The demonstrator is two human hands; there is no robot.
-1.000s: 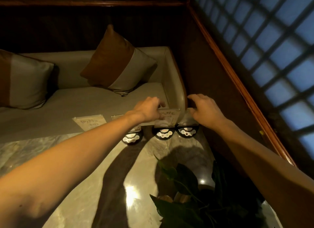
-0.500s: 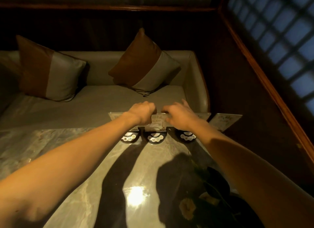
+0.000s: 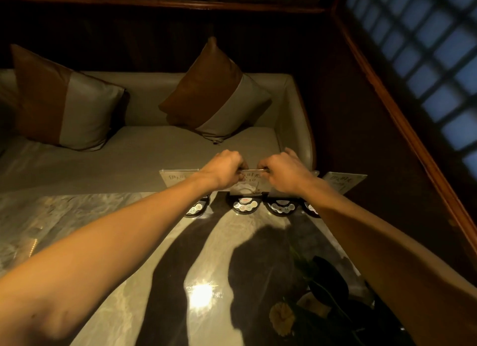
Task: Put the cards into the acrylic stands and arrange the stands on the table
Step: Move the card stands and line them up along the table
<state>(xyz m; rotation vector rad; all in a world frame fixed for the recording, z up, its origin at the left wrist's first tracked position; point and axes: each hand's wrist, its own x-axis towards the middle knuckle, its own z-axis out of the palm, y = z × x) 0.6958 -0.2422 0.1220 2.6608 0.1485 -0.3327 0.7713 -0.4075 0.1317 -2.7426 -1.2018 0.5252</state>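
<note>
At the far edge of the marble table [image 3: 108, 232] stands a row of clear acrylic stands with handwritten cards. My left hand [image 3: 224, 169] and my right hand [image 3: 282, 171] both pinch the top edge of the middle stand [image 3: 251, 184], one at each corner. Its card shows handwriting and "10". Another stand [image 3: 178, 176] stands to the left, partly behind my left wrist. A further stand [image 3: 343, 182] is at the right, tilted outward over the table's corner.
Round black call-button pads [image 3: 245, 206] lie in a row in front of the stands. A grey bench with two brown-and-grey cushions [image 3: 214, 95] runs behind the table. A dark potted plant with a yellow flower [image 3: 325, 304] sits near right. A wooden-framed lattice window [image 3: 426, 62] is on the right.
My right hand moved left from the rightmost stand to the middle stand, joining my left hand on its top edge. The camera view shifted left and closer.
</note>
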